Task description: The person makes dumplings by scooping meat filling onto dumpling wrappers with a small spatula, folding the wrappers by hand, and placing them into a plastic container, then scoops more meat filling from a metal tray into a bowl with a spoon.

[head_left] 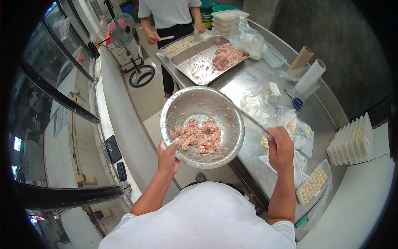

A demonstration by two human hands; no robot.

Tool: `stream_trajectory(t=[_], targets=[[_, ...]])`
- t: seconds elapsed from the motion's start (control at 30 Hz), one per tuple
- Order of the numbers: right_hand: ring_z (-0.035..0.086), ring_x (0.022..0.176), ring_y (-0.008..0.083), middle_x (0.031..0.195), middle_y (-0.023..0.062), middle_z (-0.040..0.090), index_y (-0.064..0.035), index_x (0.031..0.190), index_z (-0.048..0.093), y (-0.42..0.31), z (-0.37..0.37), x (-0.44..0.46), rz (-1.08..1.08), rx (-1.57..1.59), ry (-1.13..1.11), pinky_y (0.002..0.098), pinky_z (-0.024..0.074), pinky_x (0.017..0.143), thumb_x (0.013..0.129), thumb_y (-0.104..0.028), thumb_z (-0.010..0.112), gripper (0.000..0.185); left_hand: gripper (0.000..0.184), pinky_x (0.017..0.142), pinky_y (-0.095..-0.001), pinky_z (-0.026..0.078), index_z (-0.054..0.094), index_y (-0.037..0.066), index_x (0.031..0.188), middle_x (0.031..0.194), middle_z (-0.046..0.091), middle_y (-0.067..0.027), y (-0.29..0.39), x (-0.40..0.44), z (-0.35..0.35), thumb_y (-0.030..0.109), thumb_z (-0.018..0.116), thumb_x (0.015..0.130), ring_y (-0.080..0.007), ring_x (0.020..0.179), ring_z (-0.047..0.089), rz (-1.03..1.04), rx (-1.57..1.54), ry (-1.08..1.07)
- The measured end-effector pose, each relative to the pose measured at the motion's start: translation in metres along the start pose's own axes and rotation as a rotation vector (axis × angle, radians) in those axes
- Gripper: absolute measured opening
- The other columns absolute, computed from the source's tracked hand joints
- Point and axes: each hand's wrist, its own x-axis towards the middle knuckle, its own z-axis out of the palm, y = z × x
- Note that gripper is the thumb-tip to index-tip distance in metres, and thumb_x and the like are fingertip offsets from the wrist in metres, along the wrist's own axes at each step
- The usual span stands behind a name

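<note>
My left hand grips the near-left rim of a steel mixing bowl, thumb over the edge. Pinkish minced meat lies in the bottom of the bowl, with bits stuck to its wall. The bowl is held up beside the table, tilted towards me. In my closed right hand is a long thin utensil, slanting up and left to the bowl's right rim; its kind is not clear. Beneath that hand are crumpled plastic bags with pale dough pieces.
On the steel table are a tray of minced meat, blue-handled scissors, wrap rolls, and a box of dumplings. Stacked containers stand right. Opposite, a person holds a flat tool. A fan stands left.
</note>
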Motion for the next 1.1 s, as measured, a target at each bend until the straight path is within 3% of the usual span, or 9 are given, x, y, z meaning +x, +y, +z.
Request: stream_trajectory(t=[0.2, 0.3, 0.37, 0.6, 0.77, 0.9, 1.1], targets=[[0.063, 0.071, 0.0311, 0.087, 0.0120, 0.062, -0.0029, 0.103, 0.063, 0.008, 0.025, 0.028, -0.040, -0.023, -0.025, 0.0371, 0.0505, 0.063, 0.083, 0.006, 0.060, 0.023, 0.034, 0.087, -0.0383, 0.053, 0.051, -0.002, 0.123, 0.112, 0.062, -0.0127, -0.002, 0.008, -0.017, -0.002, 0.060, 0.090, -0.0224, 0.099, 0.062, 0.023, -0.021, 0.040], [0.062, 0.076, 0.0356, 0.090, 0.0128, 0.063, -0.0052, 0.106, 0.061, 0.042, 0.041, 0.049, -0.113, -0.257, -0.036, 0.0442, 0.0493, 0.066, 0.085, 0.001, 0.057, 0.022, 0.034, 0.087, -0.0382, 0.053, 0.051, -0.003, 0.122, 0.112, 0.062, -0.0133, -0.010, 0.015, -0.019, -0.003, 0.060, 0.090, -0.0227, 0.099, 0.062, 0.014, -0.045, 0.071], [0.061, 0.082, 0.0394, 0.094, 0.0143, 0.063, -0.0074, 0.110, 0.059, 0.077, 0.055, 0.064, -0.005, -0.337, -0.109, 0.0502, 0.0471, 0.070, 0.089, -0.005, 0.051, 0.022, 0.034, 0.087, -0.0382, 0.053, 0.051, -0.003, 0.123, 0.112, 0.062, -0.0136, -0.017, 0.020, -0.014, -0.003, 0.059, 0.089, -0.0228, 0.099, 0.063, 0.006, -0.068, 0.088], [0.065, 0.091, 0.0380, 0.100, 0.0151, 0.065, -0.0110, 0.115, 0.060, 0.164, 0.106, 0.164, 0.104, -0.629, -0.279, 0.0492, 0.0509, 0.077, 0.089, -0.009, 0.044, 0.031, 0.035, 0.089, -0.0387, 0.053, 0.050, -0.003, 0.123, 0.114, 0.061, -0.0143, -0.045, 0.041, 0.004, -0.004, 0.057, 0.089, -0.0234, 0.101, 0.062, -0.041, -0.103, 0.117], [0.066, 0.089, 0.0398, 0.101, 0.0174, 0.066, -0.0096, 0.114, 0.061, 0.214, 0.149, 0.252, 0.057, -0.620, -0.322, 0.0505, 0.0519, 0.078, 0.090, -0.010, 0.043, 0.029, 0.036, 0.089, -0.0420, 0.054, 0.050, -0.003, 0.124, 0.114, 0.061, -0.0147, -0.055, 0.048, 0.027, -0.004, 0.057, 0.088, -0.0247, 0.102, 0.063, -0.059, -0.126, 0.211], [0.066, 0.097, 0.0389, 0.107, 0.0184, 0.066, -0.0075, 0.107, 0.063, 0.249, 0.183, 0.304, 0.029, -0.665, -0.391, 0.0493, 0.0523, 0.083, 0.091, -0.010, 0.043, 0.026, 0.037, 0.092, -0.0425, 0.053, 0.050, -0.003, 0.125, 0.116, 0.061, -0.0151, -0.052, 0.047, 0.049, -0.003, 0.057, 0.090, -0.0257, 0.105, 0.062, -0.075, -0.140, 0.274], [0.066, 0.099, 0.0379, 0.104, 0.0206, 0.068, -0.0082, 0.101, 0.067, 0.289, 0.212, 0.348, -0.074, -0.641, -0.639, 0.0480, 0.0523, 0.086, 0.085, -0.007, 0.047, 0.025, 0.038, 0.096, -0.0433, 0.051, 0.048, -0.002, 0.128, 0.120, 0.059, -0.0155, -0.059, 0.050, 0.074, -0.002, 0.056, 0.091, -0.0268, 0.110, 0.061, -0.097, -0.177, 0.353]])
